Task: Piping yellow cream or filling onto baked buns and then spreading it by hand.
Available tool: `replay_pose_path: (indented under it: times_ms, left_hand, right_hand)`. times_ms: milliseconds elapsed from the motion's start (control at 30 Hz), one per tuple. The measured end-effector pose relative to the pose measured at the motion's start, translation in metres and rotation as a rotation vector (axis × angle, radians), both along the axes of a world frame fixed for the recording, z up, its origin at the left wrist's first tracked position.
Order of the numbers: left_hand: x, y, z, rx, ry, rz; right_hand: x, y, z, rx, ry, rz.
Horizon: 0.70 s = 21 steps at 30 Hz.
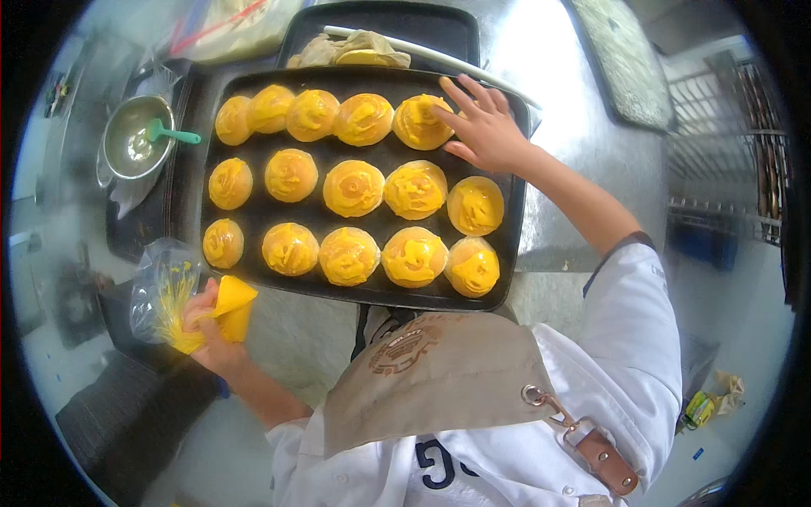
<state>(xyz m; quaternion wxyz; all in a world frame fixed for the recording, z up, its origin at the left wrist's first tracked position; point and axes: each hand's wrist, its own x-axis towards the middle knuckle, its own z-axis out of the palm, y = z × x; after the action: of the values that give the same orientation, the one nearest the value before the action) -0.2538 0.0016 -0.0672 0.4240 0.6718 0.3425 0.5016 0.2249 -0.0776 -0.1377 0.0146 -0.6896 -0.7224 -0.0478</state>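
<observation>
My left hand (212,336) grips a clear plastic piping bag (149,288) filled with yellow cream, off the tray's near left corner. The bag's full end (234,304) bulges out beyond my fingers. My right hand (488,130) spreads its fingers over the far right corner of a dark baking tray (298,212), with nothing in its grasp. One fingertip overlaps the edge of a round bun (421,123); I cannot tell whether it touches. Another yellow patch shows partly behind this hand. Several round buns (353,188), spread with glossy yellow cream, stand in three rows.
A metal bowl (136,142) with a green-handled spatula (174,133) sits to the left. Behind the tray lie a crumpled cloth-like piece (364,44), a white rod (431,51) and a second dark tray (405,16). A pale, flour-dusted slab (624,63) is at far right.
</observation>
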Motion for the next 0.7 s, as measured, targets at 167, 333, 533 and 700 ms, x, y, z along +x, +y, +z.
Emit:
replay_pose_path:
  times_ms: [167,333,533,700]
  left_hand:
    - [0.005,0.004,0.006,0.033,0.041,-0.02]
    - [-0.013,-0.001,-0.001,0.012,-0.014,0.008]
    - [-0.009,-0.007,0.003,0.026,-0.004,-0.016]
    - [-0.009,-0.015,0.004,0.046,-0.048,-0.01]
  right_hand:
    - [-0.002,0.023,-0.021,0.009,0.031,-0.119]
    - [-0.009,-0.024,0.003,-0.054,0.044,-0.04]
    - [-0.059,-0.038,0.017,-0.091,0.209,0.418]
    - [-0.077,-0.015,0.011,-0.166,0.137,0.517]
